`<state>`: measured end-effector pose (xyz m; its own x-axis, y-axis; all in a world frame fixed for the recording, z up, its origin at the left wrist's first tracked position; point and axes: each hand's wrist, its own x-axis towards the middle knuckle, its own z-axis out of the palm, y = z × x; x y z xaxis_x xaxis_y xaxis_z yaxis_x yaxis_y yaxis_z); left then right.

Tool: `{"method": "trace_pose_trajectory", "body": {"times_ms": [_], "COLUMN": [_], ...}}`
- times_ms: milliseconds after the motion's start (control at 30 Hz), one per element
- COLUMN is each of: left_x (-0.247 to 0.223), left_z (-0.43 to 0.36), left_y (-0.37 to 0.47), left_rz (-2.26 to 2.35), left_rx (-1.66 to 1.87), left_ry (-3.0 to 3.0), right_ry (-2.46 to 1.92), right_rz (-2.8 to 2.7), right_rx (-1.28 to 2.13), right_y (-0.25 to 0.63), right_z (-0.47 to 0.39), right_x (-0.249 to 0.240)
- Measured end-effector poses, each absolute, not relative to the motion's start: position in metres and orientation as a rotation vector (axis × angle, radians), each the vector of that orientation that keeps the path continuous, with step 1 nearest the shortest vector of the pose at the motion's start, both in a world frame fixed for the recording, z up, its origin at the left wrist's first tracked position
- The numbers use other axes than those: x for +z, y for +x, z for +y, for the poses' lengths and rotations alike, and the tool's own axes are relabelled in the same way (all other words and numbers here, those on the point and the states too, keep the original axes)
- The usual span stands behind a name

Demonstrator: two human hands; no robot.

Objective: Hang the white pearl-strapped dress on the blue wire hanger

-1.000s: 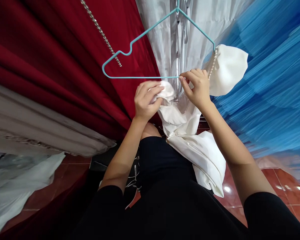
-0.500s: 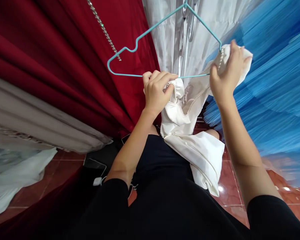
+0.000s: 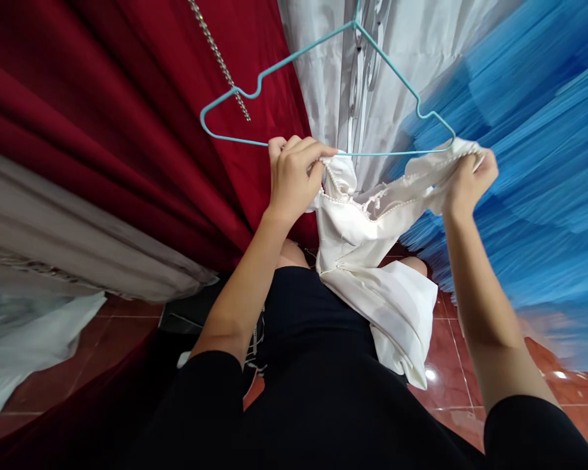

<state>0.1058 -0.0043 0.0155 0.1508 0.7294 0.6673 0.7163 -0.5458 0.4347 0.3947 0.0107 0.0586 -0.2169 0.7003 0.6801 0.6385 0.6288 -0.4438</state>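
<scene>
A white dress with pearl-beaded edging hangs over my lap, its skirt bunched toward the right. Above it is a thin light-blue hanger, its bottom bar crossing over the dress top. My left hand is closed around the bottom bar of the hanger and the dress's left shoulder part; its fingertips lie along the bar. My right hand pinches the beaded right strap and draws it out sideways, just below the hanger's right corner. That corner touches or overlaps the strap edge; which one I cannot tell.
Red fabric hangs on the left, with a jewelled chain before it. Blue tulle hangs close on the right, and white fabric is behind the hanger. Below are red floor tiles and a beige garment.
My right hand has moved down and right, pulling the strap off the hanger's right shoulder toward its lower corner. The hanger has shifted slightly left and down, with my left hand still on it.
</scene>
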Motion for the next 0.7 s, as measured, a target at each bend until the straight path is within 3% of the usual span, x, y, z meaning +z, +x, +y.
{"method": "trace_pose_trajectory", "body": {"times_ms": [300, 433, 567, 700], "left_x": [0.008, 0.006, -0.028, -0.067], "left_z": [-0.005, -0.015, -0.029, -0.026], "left_y": [0.129, 0.129, 0.116, 0.083], "left_rz": [1.507, 1.461, 1.559, 1.611], "left_rx": [1.386, 1.373, 1.694, 1.881], "left_ry": [2.417, 2.512, 2.394, 1.862], "right_ry": [-1.074, -1.069, -1.076, -1.063], "right_rz": [-1.798, -1.792, -1.732, -1.753], "right_rx": [-0.093, -0.02, -0.036, -0.013], "right_y": [0.361, 0.348, 0.349, 0.353], "right_z": [-0.002, 0.022, 0.032, 0.032], "right_x": [0.021, -0.002, -0.002, 0.004]}}
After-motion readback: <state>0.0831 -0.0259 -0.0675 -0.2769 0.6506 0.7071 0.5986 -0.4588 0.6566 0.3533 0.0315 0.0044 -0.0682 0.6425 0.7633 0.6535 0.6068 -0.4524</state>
